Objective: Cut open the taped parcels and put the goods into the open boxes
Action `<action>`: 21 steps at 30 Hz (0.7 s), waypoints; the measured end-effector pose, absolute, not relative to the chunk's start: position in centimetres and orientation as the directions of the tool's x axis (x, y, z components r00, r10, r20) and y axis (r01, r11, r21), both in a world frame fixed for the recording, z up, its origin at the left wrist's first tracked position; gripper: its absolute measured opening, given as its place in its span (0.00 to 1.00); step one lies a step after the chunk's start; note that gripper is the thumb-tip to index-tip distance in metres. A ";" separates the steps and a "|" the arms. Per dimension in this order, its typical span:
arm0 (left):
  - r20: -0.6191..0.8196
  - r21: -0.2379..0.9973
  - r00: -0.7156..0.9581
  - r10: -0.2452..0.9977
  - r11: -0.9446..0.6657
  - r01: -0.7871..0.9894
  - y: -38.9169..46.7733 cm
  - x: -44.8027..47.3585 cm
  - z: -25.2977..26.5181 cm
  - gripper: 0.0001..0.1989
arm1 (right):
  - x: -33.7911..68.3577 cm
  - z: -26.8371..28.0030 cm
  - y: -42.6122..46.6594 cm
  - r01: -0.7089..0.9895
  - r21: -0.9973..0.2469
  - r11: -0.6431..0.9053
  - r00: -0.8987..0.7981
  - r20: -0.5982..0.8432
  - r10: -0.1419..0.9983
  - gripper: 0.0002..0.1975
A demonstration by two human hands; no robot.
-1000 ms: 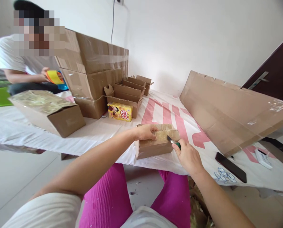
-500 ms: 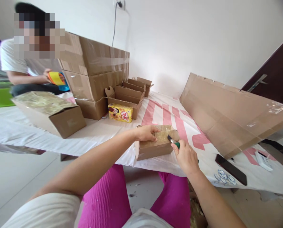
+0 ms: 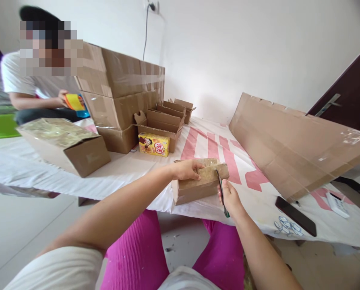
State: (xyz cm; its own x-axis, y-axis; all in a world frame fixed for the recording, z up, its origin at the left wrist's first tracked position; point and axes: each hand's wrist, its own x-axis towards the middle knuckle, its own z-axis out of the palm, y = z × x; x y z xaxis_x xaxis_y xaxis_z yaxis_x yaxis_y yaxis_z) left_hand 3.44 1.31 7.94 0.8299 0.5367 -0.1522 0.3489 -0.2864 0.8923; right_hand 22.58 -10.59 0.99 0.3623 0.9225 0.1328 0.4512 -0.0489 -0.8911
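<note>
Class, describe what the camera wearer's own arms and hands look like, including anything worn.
The left hand and right hand are bare, with no gloves or watch visible. A loose, whitish short sleeve shows on the left arm, leaving the forearm bare. The right arm looks bare, with no sleeve in view.

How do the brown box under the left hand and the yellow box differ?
Surface: the brown box is cardboard with tape on top; the yellow box is brightly printed with a figure and lettering.

Size: the brown box looks larger than the yellow box, though it is nearer.

Handling: the left hand rests on the brown box, while nobody touches the yellow box.

Both sit on the pink-and-white cloth.
</note>
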 end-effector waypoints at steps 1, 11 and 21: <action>-0.159 0.897 0.824 0.544 -0.269 0.350 1.2 3.4 8.0 0.20 | 22.4 1.1 -10.7 0.299 -0.951 -0.078 0.343 0.031 0.939 0.32; -0.133 0.865 0.761 0.635 -0.301 0.402 1.4 3.3 7.4 0.26 | 25.4 3.3 -12.3 0.693 -0.720 0.033 0.361 0.387 0.848 0.21; -0.074 0.837 0.793 0.605 -0.395 0.379 1.1 3.3 7.7 0.20 | 23.6 6.1 -7.2 0.962 0.041 0.270 -0.244 0.574 0.781 0.08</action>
